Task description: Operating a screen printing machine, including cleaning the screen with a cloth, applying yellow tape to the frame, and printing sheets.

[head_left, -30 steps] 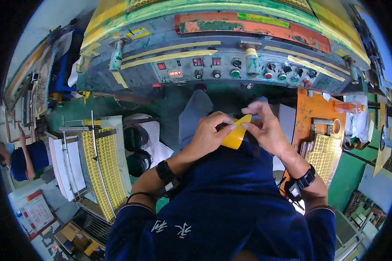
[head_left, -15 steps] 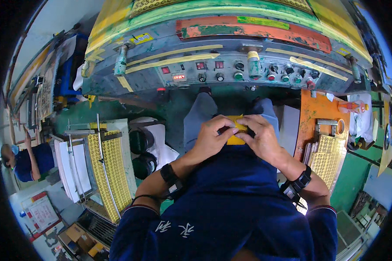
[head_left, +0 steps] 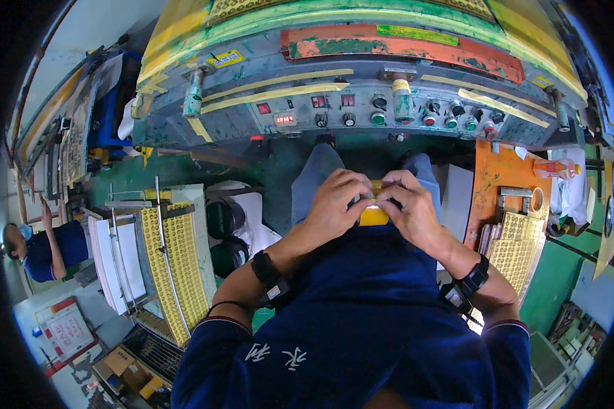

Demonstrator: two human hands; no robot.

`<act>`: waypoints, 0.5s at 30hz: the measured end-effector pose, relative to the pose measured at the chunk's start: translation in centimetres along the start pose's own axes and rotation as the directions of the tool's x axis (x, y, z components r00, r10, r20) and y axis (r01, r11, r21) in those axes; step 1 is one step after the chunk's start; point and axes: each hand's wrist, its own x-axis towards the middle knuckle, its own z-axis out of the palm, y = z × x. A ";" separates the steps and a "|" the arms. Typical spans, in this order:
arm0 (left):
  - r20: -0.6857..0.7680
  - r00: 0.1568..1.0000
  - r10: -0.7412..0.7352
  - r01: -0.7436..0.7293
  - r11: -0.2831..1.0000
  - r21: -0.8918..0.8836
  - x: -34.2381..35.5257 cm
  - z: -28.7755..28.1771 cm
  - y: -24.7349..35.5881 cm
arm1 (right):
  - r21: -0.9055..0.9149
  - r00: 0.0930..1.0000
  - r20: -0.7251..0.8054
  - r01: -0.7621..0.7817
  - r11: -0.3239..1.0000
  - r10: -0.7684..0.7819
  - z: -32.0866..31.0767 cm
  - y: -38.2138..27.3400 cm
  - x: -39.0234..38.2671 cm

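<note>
Close to my body, both hands pinch a small flat yellow piece [head_left: 373, 217], with a lighter glare along its middle. My left hand [head_left: 342, 202] grips its left side between thumb and curled fingers. From the other side, my right hand [head_left: 411, 206] holds its right part, thumb and forefinger pressed together. The fingertips of the two hands nearly meet over it, and they cover its upper part. Whether it is a card, a packet or a sheet I cannot make out. A dark band sits on each wrist.
Ahead stands a large machine with a control panel [head_left: 361, 112] of knobs and buttons. At left, yellow dotted sheets [head_left: 174, 266] lie on a rack. An orange bench [head_left: 486, 180] at right bears more dotted sheets [head_left: 518, 238] and a bottle [head_left: 556, 168]. A co-worker [head_left: 48, 252] is at far left.
The fingers have shifted on the yellow piece; more of its lower part now shows below my hands. The whole view has moved slightly.
</note>
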 end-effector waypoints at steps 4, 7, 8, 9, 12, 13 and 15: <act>0.041 0.998 -0.052 0.053 0.998 -0.034 -0.8 0.4 0.1 | 0.007 1.000 0.021 -0.004 1.000 0.004 0.3 0.1 0.3; 0.054 0.986 -0.157 0.158 0.987 -0.008 -0.9 0.5 0.9 | -0.032 0.995 0.050 0.086 0.996 -0.084 0.6 0.9 0.5; 0.061 0.956 -0.287 0.292 0.951 -0.100 -0.7 0.6 1.3 | -0.091 0.980 0.080 0.191 0.977 -0.184 0.5 1.3 0.5; 0.078 0.907 -0.414 0.422 0.888 -0.185 -0.6 0.5 1.5 | -0.087 0.979 0.079 0.197 0.976 -0.191 0.4 1.6 0.5; -0.051 0.890 -0.454 0.422 0.860 -0.288 -0.5 -0.5 1.9 | -0.118 0.980 0.033 0.197 0.973 -0.194 0.1 1.7 0.7; -0.054 0.892 -0.449 0.417 0.863 -0.286 -0.6 -0.8 2.1 | -0.107 0.989 -0.028 0.144 0.984 -0.147 -0.1 1.4 1.0; 0.032 0.928 -0.371 0.372 0.919 -0.130 -0.9 -1.4 2.4 | -0.095 0.990 -0.092 0.095 0.991 -0.104 -0.5 0.6 1.7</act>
